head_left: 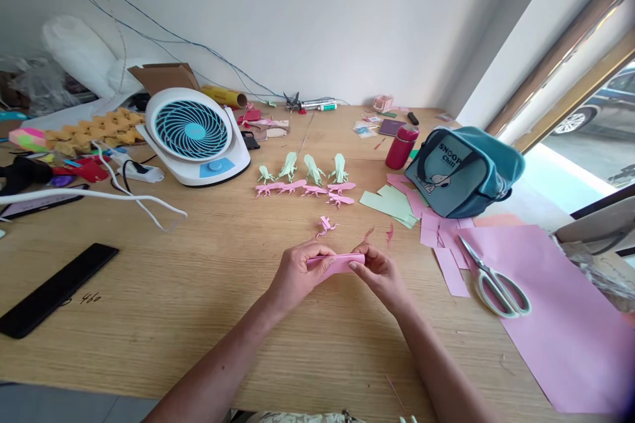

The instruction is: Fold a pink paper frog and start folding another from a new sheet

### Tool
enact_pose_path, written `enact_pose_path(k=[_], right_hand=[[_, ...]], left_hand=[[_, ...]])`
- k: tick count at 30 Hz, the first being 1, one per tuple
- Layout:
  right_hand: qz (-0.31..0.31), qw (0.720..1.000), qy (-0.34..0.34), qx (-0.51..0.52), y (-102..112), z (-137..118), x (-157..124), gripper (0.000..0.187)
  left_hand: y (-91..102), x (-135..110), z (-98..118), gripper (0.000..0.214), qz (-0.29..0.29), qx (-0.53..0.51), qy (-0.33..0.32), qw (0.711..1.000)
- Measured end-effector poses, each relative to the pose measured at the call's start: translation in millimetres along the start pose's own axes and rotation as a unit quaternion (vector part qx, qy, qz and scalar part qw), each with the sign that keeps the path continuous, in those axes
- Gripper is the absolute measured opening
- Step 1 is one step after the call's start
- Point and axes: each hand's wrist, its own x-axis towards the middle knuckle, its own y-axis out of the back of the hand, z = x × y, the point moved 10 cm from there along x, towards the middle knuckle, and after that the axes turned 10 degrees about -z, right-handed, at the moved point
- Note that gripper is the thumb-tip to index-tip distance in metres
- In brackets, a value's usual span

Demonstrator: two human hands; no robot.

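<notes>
Between my two hands is a small strip of pink paper (341, 264), curled or folded along its upper edge. My left hand (303, 274) pinches its left end between thumb and fingers. At the right end, my right hand (380, 272) grips it the same way. Just beyond my hands lies a small pink folded-paper figure (325, 225). Farther back stands a row of pink paper insects (303, 189), with several pale green paper insects (313, 170) behind them.
On the right, scissors (496, 284) rest on a large pink sheet (560, 344) beside cut pink and green pieces (391, 203). A teal bag (461, 172) and red flask (401, 147) stand behind. To the left are a white fan (196, 135), cables and a black phone-like slab (59, 287).
</notes>
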Motion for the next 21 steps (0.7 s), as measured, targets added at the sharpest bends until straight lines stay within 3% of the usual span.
enact_pose_path(k=[8, 21], right_hand=[[0.013, 0.998, -0.019, 0.066, -7, 6, -4, 0.026], [0.008, 0.996, -0.001, 0.089, -11, 0, -6, 0.019]], left_hand=[[-5.0, -15, 20, 0.008, 0.046, 0.102, -0.096, 0.989], [-14.3, -19, 13, 0.005, 0.045, 0.069, -0.075, 0.994]])
